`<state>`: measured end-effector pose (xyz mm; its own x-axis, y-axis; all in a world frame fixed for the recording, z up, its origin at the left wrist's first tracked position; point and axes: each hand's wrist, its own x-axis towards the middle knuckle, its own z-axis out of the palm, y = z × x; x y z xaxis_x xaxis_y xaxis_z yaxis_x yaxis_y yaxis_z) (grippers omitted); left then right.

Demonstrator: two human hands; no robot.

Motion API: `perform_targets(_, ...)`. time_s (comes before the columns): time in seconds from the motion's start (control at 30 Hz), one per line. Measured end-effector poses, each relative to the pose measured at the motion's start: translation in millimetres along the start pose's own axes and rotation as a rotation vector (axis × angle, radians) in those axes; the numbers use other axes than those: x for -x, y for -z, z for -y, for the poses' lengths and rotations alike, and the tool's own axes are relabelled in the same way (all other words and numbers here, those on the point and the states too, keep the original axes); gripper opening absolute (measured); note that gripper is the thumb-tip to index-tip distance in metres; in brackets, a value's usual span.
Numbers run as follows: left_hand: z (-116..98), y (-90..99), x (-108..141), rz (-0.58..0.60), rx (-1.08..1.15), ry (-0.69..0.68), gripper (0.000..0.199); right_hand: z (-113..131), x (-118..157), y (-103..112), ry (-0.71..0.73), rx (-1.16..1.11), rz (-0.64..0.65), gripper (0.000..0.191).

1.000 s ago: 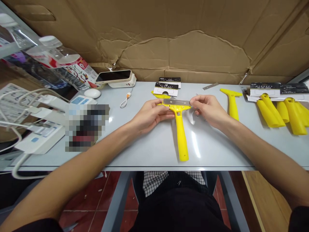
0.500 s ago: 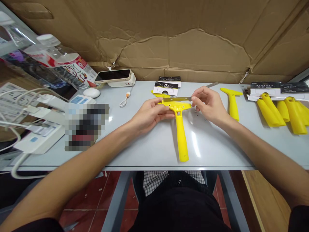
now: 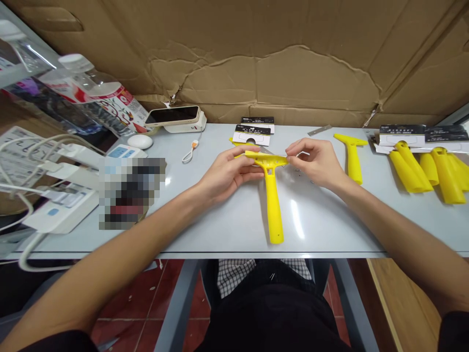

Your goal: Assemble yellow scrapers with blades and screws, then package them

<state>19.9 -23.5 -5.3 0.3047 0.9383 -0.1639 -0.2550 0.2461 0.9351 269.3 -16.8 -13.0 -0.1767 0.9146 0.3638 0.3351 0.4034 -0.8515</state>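
Observation:
My left hand [image 3: 234, 171] grips the left end of the head of a yellow plastic scraper [image 3: 274, 210], its handle pointing toward me above the table. A thin metal blade [image 3: 273, 155] lies along the far edge of the head, seen nearly edge-on. Thumb and fingers of my right hand [image 3: 315, 159] pinch the blade's right end; whether they also touch the plastic I cannot tell. Small screws [image 3: 298, 170] lie on the table below my right hand. Beyond it rests another metal blade [image 3: 320, 130]. To the right is a second yellow scraper [image 3: 353, 159].
Packaging cards [image 3: 252, 134] lie behind the scraper. Yellow plastic sleeves [image 3: 449, 176] with cards sit at far right. A phone [image 3: 174, 115], a mouse [image 3: 139, 142], a power strip [image 3: 62, 208] and bottles [image 3: 113, 105] are on the left. Cardboard [image 3: 256, 63] walls the back.
The blade has tilted from showing its flat face to nearly edge-on, lower against the scraper head. My right hand has moved slightly down and left with it.

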Motion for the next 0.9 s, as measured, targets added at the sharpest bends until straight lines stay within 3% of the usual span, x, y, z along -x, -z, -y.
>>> perform_targets(0.17,1,1.2,-2,-0.011,0.064,0.010,0.019,0,4,1,0.232,0.291,0.041,0.012)
perform_targets(0.33,3,0.8,-3,-0.010,0.018,-0.002,0.016,-1,3,2,0.253,0.316,0.059,0.012)
perform_targets(0.5,9,2.1,-6,0.014,-0.012,0.014,0.015,-3,-2,5,0.126,0.135,0.087,0.011)
perform_targets(0.73,11,3.3,-5,0.037,-0.038,-0.036,0.020,5,-2,1,-0.180,-0.069,0.035,0.009)
perform_targets(0.9,12,4.6,-5,0.069,-0.058,-0.043,0.020,4,-3,0,-0.310,-0.324,-0.065,0.026)
